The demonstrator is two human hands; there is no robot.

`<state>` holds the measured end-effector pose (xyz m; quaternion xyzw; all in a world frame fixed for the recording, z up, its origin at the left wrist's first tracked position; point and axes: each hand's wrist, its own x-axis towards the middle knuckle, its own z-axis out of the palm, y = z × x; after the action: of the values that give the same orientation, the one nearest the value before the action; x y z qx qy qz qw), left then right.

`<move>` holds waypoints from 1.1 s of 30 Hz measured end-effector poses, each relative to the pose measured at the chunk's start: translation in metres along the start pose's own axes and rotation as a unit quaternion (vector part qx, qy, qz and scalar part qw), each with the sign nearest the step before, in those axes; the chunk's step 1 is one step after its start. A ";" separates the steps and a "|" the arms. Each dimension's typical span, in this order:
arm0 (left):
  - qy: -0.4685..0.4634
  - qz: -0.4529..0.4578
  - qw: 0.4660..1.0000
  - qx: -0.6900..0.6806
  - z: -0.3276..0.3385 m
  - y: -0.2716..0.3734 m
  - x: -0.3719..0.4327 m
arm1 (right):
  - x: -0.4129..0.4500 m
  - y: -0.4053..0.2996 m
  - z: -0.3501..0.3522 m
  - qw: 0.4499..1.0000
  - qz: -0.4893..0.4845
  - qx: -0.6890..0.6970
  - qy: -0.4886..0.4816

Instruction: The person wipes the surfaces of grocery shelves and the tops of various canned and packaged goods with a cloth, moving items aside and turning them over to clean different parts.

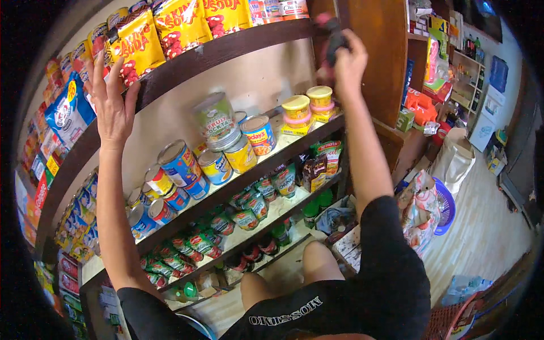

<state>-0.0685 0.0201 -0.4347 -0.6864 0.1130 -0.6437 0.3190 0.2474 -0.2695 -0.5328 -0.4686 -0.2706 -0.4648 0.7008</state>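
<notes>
My left hand is raised at the upper shelf's edge, fingers spread beside the yellow baking soda packs. High on the right, my right hand grips a dark, blurred object that I cannot identify, near the wooden side panel. Between my arms, the shelf below carries a large fruit cocktail can standing on smaller cans, a blue mixed-fruit can, more stacked cans and yellow-lidded tubs.
Green and red pouches line the lower shelf. The brown wooden panel bounds the shelving at the right. On the floor to the right are a purple plastic basket and a patterned bag. A blue-white pack stands at the upper left.
</notes>
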 end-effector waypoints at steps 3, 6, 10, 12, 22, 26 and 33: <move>0.010 -0.008 1.000 -0.005 0.006 0.003 -0.002 | 0.068 0.030 0.009 0.996 0.068 -0.032 0.049; 0.021 -0.011 1.000 -0.018 0.015 0.009 0.006 | 0.079 0.022 0.033 0.995 0.021 -0.096 -0.014; -0.001 -0.026 0.999 -0.019 -0.008 -0.010 -0.012 | -0.112 -0.106 0.109 0.955 -0.065 -0.025 -0.290; 0.014 -0.029 0.999 -0.041 -0.005 -0.014 -0.014 | -0.202 -0.141 0.120 0.829 -0.036 0.172 -0.530; 0.018 -0.031 0.999 -0.027 0.001 -0.011 -0.008 | -0.148 -0.059 0.078 0.723 0.494 0.363 -0.319; 0.018 -0.030 0.999 -0.020 0.003 -0.009 -0.002 | -0.055 0.046 0.079 0.803 0.461 0.377 -0.027; 0.002 0.012 1.000 0.012 0.010 -0.016 -0.003 | 0.052 0.207 0.118 0.731 0.398 0.542 0.117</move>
<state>-0.0638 0.0368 -0.4277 -0.6800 0.1145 -0.6422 0.3349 0.4636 -0.1561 -0.5249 -0.0162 -0.1807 0.0309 0.9829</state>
